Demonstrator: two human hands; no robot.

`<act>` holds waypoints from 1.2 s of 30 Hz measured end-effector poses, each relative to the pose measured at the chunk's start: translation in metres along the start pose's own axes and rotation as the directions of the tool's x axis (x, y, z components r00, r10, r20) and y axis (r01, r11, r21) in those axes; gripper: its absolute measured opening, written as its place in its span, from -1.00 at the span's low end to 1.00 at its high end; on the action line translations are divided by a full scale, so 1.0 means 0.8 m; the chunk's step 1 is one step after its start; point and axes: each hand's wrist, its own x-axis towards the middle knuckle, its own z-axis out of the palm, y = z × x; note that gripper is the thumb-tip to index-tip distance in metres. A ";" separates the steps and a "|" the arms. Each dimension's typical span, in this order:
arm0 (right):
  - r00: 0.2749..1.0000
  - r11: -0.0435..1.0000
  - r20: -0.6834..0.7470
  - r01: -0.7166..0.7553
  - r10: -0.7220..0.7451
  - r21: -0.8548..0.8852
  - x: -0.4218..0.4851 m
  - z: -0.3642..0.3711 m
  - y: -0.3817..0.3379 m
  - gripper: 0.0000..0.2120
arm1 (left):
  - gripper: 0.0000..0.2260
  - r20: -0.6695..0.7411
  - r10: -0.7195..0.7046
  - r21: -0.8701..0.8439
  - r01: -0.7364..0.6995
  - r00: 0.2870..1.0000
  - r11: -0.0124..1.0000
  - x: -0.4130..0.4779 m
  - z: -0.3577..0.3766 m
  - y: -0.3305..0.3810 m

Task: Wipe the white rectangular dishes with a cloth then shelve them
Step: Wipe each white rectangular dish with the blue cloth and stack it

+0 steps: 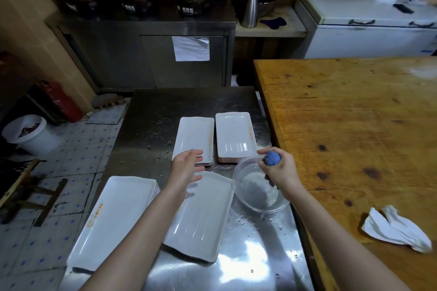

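A wet steel table point(146, 111) carries a clear bowl point(255, 208). A wooden table point(354, 113) stands right of the bowl, and tiled floor point(78, 149) lies far left of it. Over the bowl the right hand point(279, 170) clenches a balled blue cloth point(272, 158). Left of the bowl the left hand point(186, 168) hovers, fingers loose and holding nothing, and a single dish point(203, 215) lies there. Just beyond the bowl sits a dish stack point(234, 134), with a second stack point(196, 134) beyond-left and a third stack point(113, 215) far left. Orange print on the dishes is too small to read, as is the paper point(191, 48) on the cabinet point(118, 59) behind.

Orange print point(251, 136) on the dishes point(233, 134) (perhaps a logo) is unreadable.
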 end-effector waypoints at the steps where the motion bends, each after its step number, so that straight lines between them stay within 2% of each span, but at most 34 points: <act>1: 1.000 1.000 0.000 0.002 -0.002 0.004 0.000 0.000 -0.001 -0.82 | -0.81 0.004 -0.004 -0.003 0.004 1.000 1.000 -0.001 0.000 0.000; 6: 0.999 0.999 -0.010 0.030 -0.030 0.027 -0.004 0.003 -0.004 -0.89 | -0.77 0.010 0.001 -0.001 -0.001 1.000 1.000 -0.003 -0.002 -0.002; 10: 0.995 0.994 -0.030 0.088 -0.090 -0.065 0.000 0.007 0.002 -0.89 | -0.75 0.009 0.005 0.012 -0.005 1.000 1.000 -0.003 -0.004 -0.003; 12: 0.993 0.989 -0.048 0.102 -0.107 -0.104 0.002 0.009 0.009 -0.82 | -0.74 0.011 0.001 0.010 -0.002 1.000 1.000 -0.004 -0.004 -0.003; 15: 0.992 0.982 -0.074 0.091 -0.104 -0.165 0.004 0.013 0.016 -0.60 | -0.74 0.015 0.001 0.005 -0.002 1.000 1.000 -0.004 -0.004 -0.002; 22: 0.987 0.970 -0.089 0.116 -0.137 -0.213 -0.005 0.018 -0.001 -0.50 | -0.77 0.016 -0.003 0.003 0.003 1.000 1.000 -0.001 -0.006 -0.003; 28: 0.985 0.969 -0.115 0.100 -0.129 -0.227 -0.001 0.022 0.002 -0.53 | -0.76 0.034 -0.010 -0.001 0.010 0.999 1.000 0.002 -0.007 -0.003; 36: 0.983 0.987 -0.147 0.092 -0.111 -0.132 0.005 0.029 0.006 -0.58 | -0.76 0.054 -0.041 0.013 0.041 0.998 0.999 0.015 -0.013 -0.004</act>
